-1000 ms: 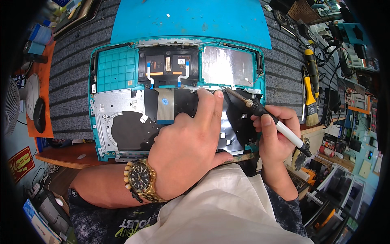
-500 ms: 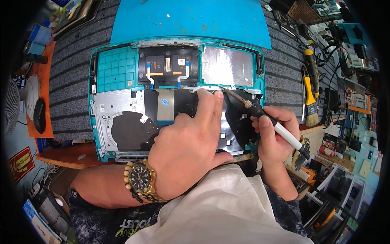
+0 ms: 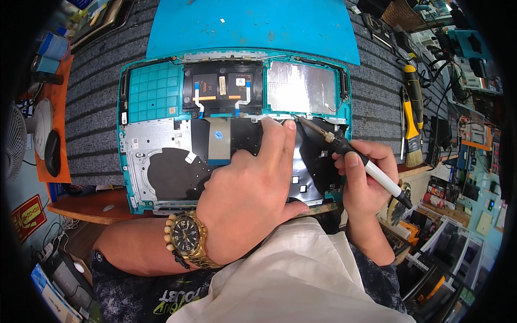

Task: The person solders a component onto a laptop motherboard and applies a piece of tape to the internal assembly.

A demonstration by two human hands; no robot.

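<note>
An opened teal laptop chassis (image 3: 153,91) lies before me, with a touchpad board (image 3: 223,89), a silver foil panel (image 3: 301,89) and a flat ribbon cable (image 3: 219,145). My left hand (image 3: 245,199) rests over the lower black section, two fingertips pressed on the metal strip (image 3: 269,117) along its top edge, thumb stretched out right. My right hand (image 3: 366,177) is closed on a white-and-black soldering iron (image 3: 379,178), whose tip meets that strip just right of my left fingertips.
A blue mat (image 3: 250,27) lies behind the chassis on the striped grey bench cover (image 3: 94,107). Right are yellow-handled tools (image 3: 412,107), a brush (image 3: 413,153) and cables (image 3: 441,70). Left are a white fan (image 3: 43,129) and black mouse (image 3: 52,152).
</note>
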